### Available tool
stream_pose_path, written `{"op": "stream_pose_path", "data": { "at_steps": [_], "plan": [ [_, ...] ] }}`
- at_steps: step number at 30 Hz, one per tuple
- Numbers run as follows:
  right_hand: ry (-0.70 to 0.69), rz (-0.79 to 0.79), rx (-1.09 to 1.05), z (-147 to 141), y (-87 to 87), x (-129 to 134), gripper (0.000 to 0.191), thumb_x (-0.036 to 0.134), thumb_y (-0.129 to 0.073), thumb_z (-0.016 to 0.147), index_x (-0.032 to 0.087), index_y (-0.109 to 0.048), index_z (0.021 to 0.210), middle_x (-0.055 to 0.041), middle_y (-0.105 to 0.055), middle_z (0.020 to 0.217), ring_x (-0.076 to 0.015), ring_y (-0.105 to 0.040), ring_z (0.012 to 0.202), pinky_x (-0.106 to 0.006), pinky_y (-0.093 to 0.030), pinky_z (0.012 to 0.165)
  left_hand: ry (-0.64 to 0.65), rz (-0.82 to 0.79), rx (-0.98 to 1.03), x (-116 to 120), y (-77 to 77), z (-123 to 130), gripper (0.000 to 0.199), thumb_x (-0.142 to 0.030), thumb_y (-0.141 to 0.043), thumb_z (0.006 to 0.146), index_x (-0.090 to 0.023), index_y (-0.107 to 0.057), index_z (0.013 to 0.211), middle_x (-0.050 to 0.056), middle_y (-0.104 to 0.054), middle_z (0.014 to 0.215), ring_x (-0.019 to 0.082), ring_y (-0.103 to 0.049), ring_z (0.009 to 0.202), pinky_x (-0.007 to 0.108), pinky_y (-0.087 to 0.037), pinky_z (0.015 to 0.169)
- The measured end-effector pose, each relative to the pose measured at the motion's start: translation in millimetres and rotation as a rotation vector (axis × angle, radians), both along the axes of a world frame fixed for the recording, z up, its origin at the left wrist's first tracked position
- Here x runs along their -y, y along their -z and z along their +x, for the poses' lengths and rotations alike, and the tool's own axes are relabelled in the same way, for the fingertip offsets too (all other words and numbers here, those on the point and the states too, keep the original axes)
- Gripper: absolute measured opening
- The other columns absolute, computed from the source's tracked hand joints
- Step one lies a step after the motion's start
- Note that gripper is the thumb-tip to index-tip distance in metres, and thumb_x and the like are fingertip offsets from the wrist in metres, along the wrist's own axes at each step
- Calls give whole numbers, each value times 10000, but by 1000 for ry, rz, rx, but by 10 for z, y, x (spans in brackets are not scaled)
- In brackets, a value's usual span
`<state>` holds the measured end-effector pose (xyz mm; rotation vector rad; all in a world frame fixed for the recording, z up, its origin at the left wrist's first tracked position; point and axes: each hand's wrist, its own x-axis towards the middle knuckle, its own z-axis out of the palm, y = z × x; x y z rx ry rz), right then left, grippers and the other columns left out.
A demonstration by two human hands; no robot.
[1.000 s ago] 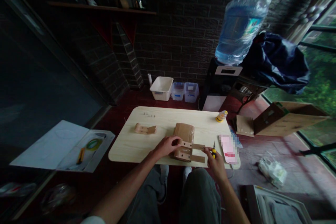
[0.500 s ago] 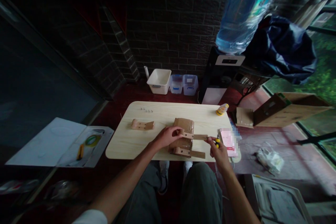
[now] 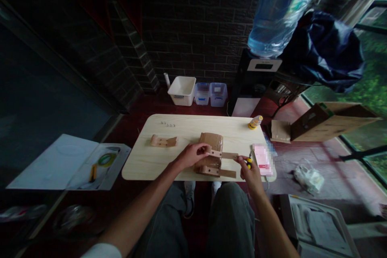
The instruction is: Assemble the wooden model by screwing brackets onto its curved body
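Observation:
My left hand (image 3: 193, 154) pinches the left end of a wooden piece with holes (image 3: 215, 153). A flat wooden strip (image 3: 229, 155) runs from that piece to my right hand (image 3: 249, 171), whose fingers are closed on its far end. Against my right hand shows a yellow and black screwdriver (image 3: 249, 163); whether the palm grips it or it lies behind, I cannot tell. Beneath the piece is a brown, tape-wrapped cardboard block (image 3: 211, 140). Nearer me lies a similar holed piece (image 3: 208, 171) with its own strip (image 3: 227, 173).
Another wooden piece (image 3: 164, 141) and several screws (image 3: 168, 124) lie on the pale table (image 3: 142, 165). A yellow-capped bottle (image 3: 255, 122) and a pink booklet (image 3: 262, 159) are at the right. Bins (image 3: 182, 90) and a water dispenser (image 3: 246, 88) stand behind.
The whole view has shifted slightly. Both hands keep their hold on the wooden piece and strip, with hardly any visible movement.

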<state>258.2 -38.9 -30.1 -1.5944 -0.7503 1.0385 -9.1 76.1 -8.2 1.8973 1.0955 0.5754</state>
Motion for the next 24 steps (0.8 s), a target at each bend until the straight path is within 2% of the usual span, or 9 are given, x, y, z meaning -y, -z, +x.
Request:
{"op": "stream_pose_path", "data": {
  "at_steps": [5, 11, 15, 19, 24],
  "plan": [
    [34, -49, 8, -38, 65, 75, 688, 724, -681, 743, 133, -721, 1092, 39, -563, 488, -108, -386, 395, -250, -307, 400, 60, -61, 36, 58, 5, -23, 407, -261, -671, 872, -228, -671, 1278, 61, -730, 1238, 207, -690, 1074, 330, -532, 978],
    [20, -97, -18, -99, 131, 174, 707, 725, -669, 761, 136, -732, 1148, 31, -553, 499, -115, -402, 409, -243, -323, 400, 104, -45, 20, 120, -12, -98, 351, -229, -654, 873, -229, -704, 1219, 55, -710, 1247, 198, -667, 1089, 321, -520, 990],
    [1, -109, 23, -105, 191, 208, 709, 735, -675, 746, 140, -753, 1122, -4, -603, 551, -143, -469, 464, -257, -371, 435, 114, -28, -10, 121, 0, -132, 347, -189, -674, 852, -253, -724, 1190, 39, -714, 1217, 201, -655, 1102, 327, -506, 1009],
    [26, -118, 21, -99, 270, 206, 679, 712, -703, 741, 139, -759, 1100, -17, -634, 614, -140, -474, 496, -267, -410, 482, 103, -27, -3, 89, 109, -141, 377, -169, -688, 848, -277, -724, 1208, 31, -711, 1235, 203, -651, 1138, 326, -502, 1029],
    [33, -171, -30, -114, 278, 170, 674, 702, -707, 748, 142, -747, 1121, 22, -572, 567, -124, -424, 477, -255, -359, 462, 62, -8, 6, 55, 310, -163, 390, -208, -711, 859, -287, -712, 1240, 27, -721, 1253, 204, -667, 1148, 346, -513, 1047]
  ]
}}
